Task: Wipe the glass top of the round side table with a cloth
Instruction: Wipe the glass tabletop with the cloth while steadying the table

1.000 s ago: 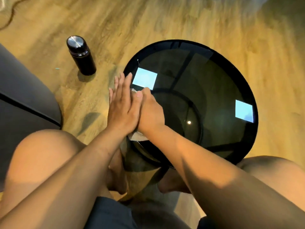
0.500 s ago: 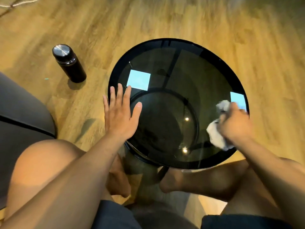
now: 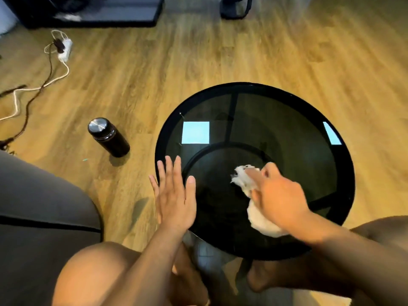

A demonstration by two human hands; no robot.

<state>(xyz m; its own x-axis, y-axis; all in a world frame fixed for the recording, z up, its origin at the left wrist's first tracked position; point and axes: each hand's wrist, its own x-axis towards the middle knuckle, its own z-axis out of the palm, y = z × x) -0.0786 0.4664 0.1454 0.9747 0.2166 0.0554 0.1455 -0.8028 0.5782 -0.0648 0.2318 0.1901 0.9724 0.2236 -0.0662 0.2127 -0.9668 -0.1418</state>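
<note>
The round side table (image 3: 287,102) has a dark glass top in a black rim and stands in front of my knees. My right hand (image 3: 280,195) presses a crumpled white cloth (image 3: 260,219) onto the glass near the middle, slightly toward me. The cloth sticks out ahead of the fingers and under the palm. My left hand (image 3: 174,197) lies flat with fingers spread on the table's near left rim and holds nothing.
A black flask with a steel lid (image 3: 108,136) stands on the wooden floor left of the table. A grey sofa cushion (image 3: 39,213) fills the lower left. Cables and a power strip (image 3: 63,48) lie at the far left; dark furniture (image 3: 88,12) stands at the back.
My right hand swept the cloth from beside my left hand to the table's right edge, then back toward the middle. My left hand stayed on the left rim. The view tilted up.
</note>
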